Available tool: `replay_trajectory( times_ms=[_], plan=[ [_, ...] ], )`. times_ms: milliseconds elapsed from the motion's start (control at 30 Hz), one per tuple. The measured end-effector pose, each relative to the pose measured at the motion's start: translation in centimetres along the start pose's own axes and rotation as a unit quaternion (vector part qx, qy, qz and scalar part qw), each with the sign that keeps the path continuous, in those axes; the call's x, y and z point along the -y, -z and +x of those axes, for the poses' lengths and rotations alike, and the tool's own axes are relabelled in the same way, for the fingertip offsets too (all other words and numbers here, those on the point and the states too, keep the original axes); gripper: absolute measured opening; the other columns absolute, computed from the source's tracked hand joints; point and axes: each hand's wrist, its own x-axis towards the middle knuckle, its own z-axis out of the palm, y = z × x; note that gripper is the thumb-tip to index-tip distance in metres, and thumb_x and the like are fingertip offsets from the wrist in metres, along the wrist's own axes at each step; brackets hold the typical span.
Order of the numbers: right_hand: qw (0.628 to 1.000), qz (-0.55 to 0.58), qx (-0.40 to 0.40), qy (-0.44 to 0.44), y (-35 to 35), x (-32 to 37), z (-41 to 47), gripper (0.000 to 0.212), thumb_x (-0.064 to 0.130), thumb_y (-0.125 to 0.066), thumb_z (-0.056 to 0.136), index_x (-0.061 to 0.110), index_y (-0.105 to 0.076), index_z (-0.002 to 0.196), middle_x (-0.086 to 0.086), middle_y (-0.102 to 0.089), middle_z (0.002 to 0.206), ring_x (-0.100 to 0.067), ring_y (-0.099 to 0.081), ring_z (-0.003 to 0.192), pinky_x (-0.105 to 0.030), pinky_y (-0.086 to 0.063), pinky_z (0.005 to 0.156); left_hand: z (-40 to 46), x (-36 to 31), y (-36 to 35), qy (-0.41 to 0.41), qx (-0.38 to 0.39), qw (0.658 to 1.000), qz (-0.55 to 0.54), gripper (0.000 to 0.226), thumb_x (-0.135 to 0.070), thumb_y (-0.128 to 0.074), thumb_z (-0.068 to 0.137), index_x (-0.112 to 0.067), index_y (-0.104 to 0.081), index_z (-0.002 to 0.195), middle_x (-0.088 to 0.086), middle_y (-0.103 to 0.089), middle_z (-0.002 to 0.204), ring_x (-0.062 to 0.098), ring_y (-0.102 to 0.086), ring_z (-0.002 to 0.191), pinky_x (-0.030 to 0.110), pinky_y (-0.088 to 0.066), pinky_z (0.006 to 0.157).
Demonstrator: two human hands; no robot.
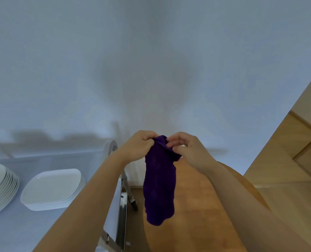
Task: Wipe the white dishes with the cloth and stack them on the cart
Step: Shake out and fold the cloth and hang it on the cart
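Observation:
A dark purple cloth (159, 184) hangs down in front of me, held up by its top edge. My left hand (138, 144) and my right hand (185, 148) both pinch that top edge, close together. On the grey cart top (14, 231) at the lower left sits a stack of white rectangular dishes (53, 190). Further left, at the frame's edge, a stack of white round plates (0, 188) leans in several layers.
The cart's metal frame and handle (120, 206) run down the middle, with a caster wheel (133, 201) on the wooden floor (196, 206). A pale wall (151, 70) fills the upper view. A wooden door or panel (300, 151) stands at the right.

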Motion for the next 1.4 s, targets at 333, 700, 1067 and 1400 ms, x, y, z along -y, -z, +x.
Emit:
replay_trajectory(
  times_ms=[333,700,1067,1400],
  plan=[
    [0.963,-0.236,0.131,0.0,-1.3,-1.9,0.5,0.011,0.009,-0.054,0.079,0.019,-0.053,0.084,0.003,-0.056,0.079,-0.012,-0.053,0.069,-0.025,-0.045,0.062,-0.5,-0.2,0.3,0.007,-0.007,1.0,-0.001,0.041,0.005,-0.032,0.089,-0.018,-0.066,0.08,0.001,-0.064,0.071,0.015,-0.057,0.067,0.028,-0.049,0.065],
    [0.977,-0.204,-0.042,-0.039,1.7,-1.9,2.0,0.021,0.03,-0.062,0.088,0.016,-0.056,0.074,0.004,-0.061,0.094,-0.014,-0.058,0.091,-0.024,-0.045,0.073,-0.4,1.7,3.1,0.054,-0.103,0.992,0.045,0.037,0.003,-0.033,0.089,-0.021,-0.061,0.091,-0.002,-0.065,0.088,0.009,-0.06,0.074,0.017,-0.045,0.059],
    [0.987,-0.113,-0.104,0.043,3.2,2.2,1.7,0.017,0.013,-0.072,0.077,0.023,-0.058,0.079,0.007,-0.061,0.072,-0.006,-0.057,0.065,-0.016,-0.043,0.062,-0.8,2.3,4.3,0.023,-0.19,0.979,-0.067,0.022,-0.001,-0.056,0.091,-0.02,-0.066,0.086,0.001,-0.07,0.087,0.011,-0.065,0.08,0.021,-0.051,0.075],
    [0.994,0.019,-0.055,0.09,4.5,4.1,1.0,0.012,-0.003,-0.065,0.082,0.008,-0.064,0.079,-0.01,-0.067,0.076,-0.018,-0.066,0.072,-0.023,-0.057,0.068,-1.5,0.3,5.1,-0.003,-0.152,0.97,-0.192,0.027,0.004,-0.042,0.094,-0.01,-0.063,0.083,0.003,-0.064,0.08,0.012,-0.061,0.074,0.021,-0.053,0.073]
  ],
)
